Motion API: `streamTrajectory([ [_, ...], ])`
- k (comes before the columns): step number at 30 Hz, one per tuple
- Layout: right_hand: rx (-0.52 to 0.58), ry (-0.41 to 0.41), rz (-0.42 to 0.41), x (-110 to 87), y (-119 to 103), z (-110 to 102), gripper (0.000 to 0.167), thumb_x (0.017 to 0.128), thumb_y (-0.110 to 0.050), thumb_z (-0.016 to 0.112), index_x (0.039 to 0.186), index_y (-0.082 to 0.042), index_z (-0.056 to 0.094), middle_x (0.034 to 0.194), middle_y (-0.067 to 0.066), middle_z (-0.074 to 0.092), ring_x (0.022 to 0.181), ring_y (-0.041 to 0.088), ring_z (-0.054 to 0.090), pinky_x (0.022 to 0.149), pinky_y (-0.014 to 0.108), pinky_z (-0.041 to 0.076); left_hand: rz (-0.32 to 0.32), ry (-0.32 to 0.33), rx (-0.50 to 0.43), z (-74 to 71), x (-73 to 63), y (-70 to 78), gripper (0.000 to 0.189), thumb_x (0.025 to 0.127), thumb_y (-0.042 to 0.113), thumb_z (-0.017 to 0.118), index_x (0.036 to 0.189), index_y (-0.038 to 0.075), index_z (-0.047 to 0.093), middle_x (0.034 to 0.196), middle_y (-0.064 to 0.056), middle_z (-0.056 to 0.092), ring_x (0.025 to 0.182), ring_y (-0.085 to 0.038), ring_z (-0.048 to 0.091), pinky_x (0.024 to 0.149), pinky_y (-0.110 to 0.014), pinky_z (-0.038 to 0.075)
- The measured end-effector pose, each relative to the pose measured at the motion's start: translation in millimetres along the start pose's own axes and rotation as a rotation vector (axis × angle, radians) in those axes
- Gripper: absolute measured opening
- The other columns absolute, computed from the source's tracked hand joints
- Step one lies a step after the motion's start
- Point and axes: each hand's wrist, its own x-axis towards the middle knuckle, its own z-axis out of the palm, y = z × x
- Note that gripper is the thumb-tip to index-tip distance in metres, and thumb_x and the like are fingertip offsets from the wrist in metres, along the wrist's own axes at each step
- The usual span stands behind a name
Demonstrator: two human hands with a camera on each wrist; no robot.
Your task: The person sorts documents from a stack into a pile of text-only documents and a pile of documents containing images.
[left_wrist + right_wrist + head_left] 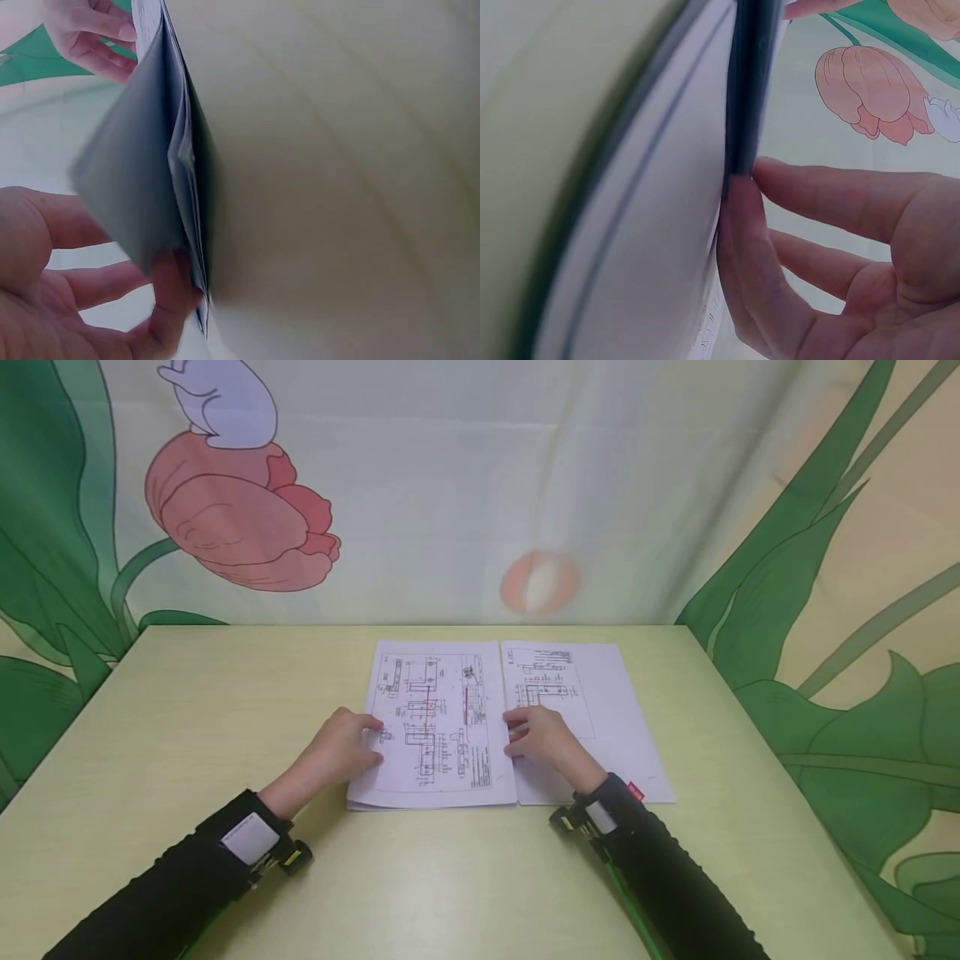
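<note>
A stack of printed sheets [442, 777] with technical line drawings and red marks lies on the table, its lower left corner slightly raised. My left hand [341, 747] grips its left edge; in the left wrist view a digit [172, 292] sits beneath a lifted sheet [127, 165], with other fingers behind it. My right hand [547, 739] holds the same stack's right edge, reaching across a second stack of paper [622, 735] on the right. In the right wrist view its fingertips [746, 202] meet at the dark edge of the papers [750, 90].
Both stacks lie side by side with a narrow gap on a pale wooden table [187, 710]. A small red tag [635, 791] shows near the right stack's lower edge. A curtain [420, 510] with printed flowers and leaves hangs behind the table.
</note>
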Motion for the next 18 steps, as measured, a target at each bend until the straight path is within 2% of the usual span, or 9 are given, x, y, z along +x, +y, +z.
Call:
streamTrajectory([
  [8,-0.046,-0.008,-0.030,-0.5,-1.1,-0.4,0.059,0.074,-0.002,0.077,0.130,-0.005,0.057,0.112,0.010,0.067,0.091,0.019,0.065,0.077,0.029,0.051,-0.040,0.005,0.065,1.9,-5.0,4.2,0.051,0.073,0.011,0.077,0.121,0.000,0.062,0.118,-0.028,0.044,0.103,-0.038,0.043,0.079,-0.043,0.042],
  [18,-0.063,-0.023,-0.010,0.7,-2.3,-0.3,0.063,0.073,-0.005,0.079,0.132,-0.006,0.055,0.111,0.010,0.066,0.090,0.018,0.062,0.073,0.026,0.050,-0.033,-0.006,0.092,1.5,-6.5,7.6,0.059,0.070,0.013,0.081,0.123,-0.002,0.060,0.120,-0.029,0.043,0.103,-0.039,0.044,0.080,-0.046,0.043],
])
